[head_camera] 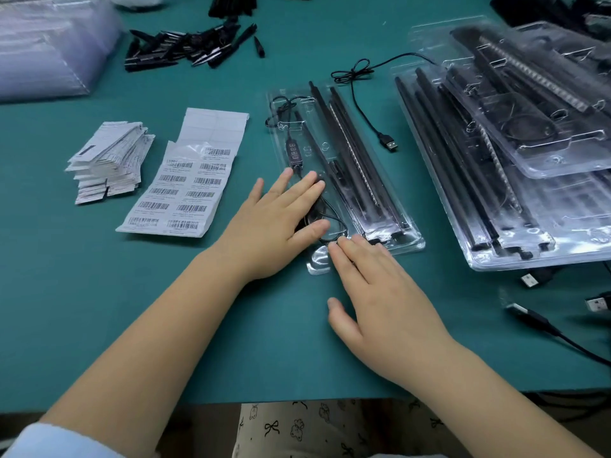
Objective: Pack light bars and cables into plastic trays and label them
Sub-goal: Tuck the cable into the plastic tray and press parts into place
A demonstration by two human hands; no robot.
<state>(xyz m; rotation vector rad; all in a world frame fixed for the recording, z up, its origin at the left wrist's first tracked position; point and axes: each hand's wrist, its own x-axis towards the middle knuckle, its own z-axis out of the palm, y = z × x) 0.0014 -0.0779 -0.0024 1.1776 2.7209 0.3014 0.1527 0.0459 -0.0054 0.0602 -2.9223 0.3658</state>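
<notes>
A clear plastic tray [411,238] lies on the green table, holding black light bars [350,153] along its right side and a black cable with a button controller [293,153] along its left. My left hand [277,223] lies flat with straight fingers pressing the coiled cable into the tray's near left part. My right hand [373,292] rests flat at the tray's near edge, its fingertips touching the plastic. A sheet of barcode labels [185,193] lies to the left of the tray.
A stack of filled trays [515,166] sits at the right. A loose USB cable [386,140] lies between that stack and my tray. Cut label backings [109,160] are piled at the left, black clips [185,47] at the back, more USB plugs [535,279] at the near right.
</notes>
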